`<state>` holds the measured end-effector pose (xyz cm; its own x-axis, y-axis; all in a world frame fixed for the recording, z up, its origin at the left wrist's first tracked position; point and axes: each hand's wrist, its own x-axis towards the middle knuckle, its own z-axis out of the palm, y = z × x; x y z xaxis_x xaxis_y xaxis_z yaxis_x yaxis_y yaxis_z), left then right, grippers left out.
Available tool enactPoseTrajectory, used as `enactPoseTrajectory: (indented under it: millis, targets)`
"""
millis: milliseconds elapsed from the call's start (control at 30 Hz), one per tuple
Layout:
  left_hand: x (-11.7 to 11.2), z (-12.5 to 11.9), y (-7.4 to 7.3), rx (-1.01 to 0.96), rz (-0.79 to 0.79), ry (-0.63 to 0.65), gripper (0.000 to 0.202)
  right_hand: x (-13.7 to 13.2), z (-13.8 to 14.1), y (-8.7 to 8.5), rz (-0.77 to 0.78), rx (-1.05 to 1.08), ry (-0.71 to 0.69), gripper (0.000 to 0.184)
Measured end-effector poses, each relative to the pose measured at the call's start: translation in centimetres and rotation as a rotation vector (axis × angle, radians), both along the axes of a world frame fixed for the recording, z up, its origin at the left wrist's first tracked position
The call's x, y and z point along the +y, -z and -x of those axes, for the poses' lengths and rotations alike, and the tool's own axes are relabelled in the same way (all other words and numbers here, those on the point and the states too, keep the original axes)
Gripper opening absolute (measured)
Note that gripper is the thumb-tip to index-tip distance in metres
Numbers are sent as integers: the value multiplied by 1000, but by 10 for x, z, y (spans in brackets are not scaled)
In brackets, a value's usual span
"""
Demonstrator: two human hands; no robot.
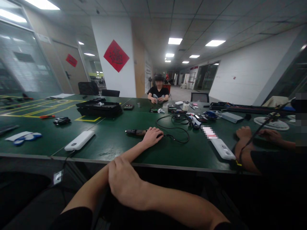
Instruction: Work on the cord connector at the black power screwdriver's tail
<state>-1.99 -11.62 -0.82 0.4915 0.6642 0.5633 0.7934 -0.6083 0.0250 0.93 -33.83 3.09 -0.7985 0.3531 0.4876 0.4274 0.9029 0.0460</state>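
My left hand (153,136) lies over the rear half of a dark electric screwdriver (136,132) on the green table, its fingers curved over the handle. The tool's metal tip points left, and a black cord (185,135) comes out past my fingers and loops to the right. Nearer to me, my right hand (126,182) is wrapped around my left forearm (96,183) just off the table edge. The undersides of both hands are hidden.
A white power bank (80,140) lies left, another white device (223,148) right. Black trays (99,108), pliers with orange handles (47,117) and cables stand farther back. One person (158,91) sits opposite; another's arm (244,147) rests at right.
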Motion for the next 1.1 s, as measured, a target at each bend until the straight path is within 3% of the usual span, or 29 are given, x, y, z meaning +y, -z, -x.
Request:
enactPoseTrajectory:
  millis: [67, 167, 233, 333, 400, 467, 533, 633, 733, 900, 1000, 1100]
  targets:
    - [1, 0, 1, -2, 3, -1, 26, 22, -9, -2, 44, -18, 164, 17]
    - [1, 0, 1, -6, 6, 1, 26, 32, -12, -3, 44, -24, 217, 20]
    - [1, 0, 0, -6, 6, 0, 26, 16, -6, -1, 24, -35, 168, 24]
    - [0, 0, -1, 1, 6, -1, 26, -15, 8, 5, -20, -11, -13, 28]
    - [0, 0, -1, 6, 8, -2, 25, -16, 11, 7, 3, 0, -108, 25]
    - [-1, 1, -1, 8, 10, -3, 25, 2, 5, 8, 5, 3, -59, 16]
    - [-1, 0, -1, 7, 9, -3, 25, 31, -5, 7, 38, 13, 67, 13]
    - [-1, -1, 0, 2, 5, -3, 26, 58, -18, 7, 47, 24, 140, 13]
    - [-1, -2, -1, 3, 3, -7, 27, 44, -13, 9, 32, 12, 114, 15]
    - [-1, -1, -2, 19, 9, -11, 25, 2, 5, 14, -7, 17, -108, 23]
    - [-1, -1, -1, 25, 13, -12, 25, 22, -3, 15, 59, 37, -37, 18]
    - [2, 0, 2, 28, 18, -13, 29, 68, -27, 15, 95, 69, 95, 19]
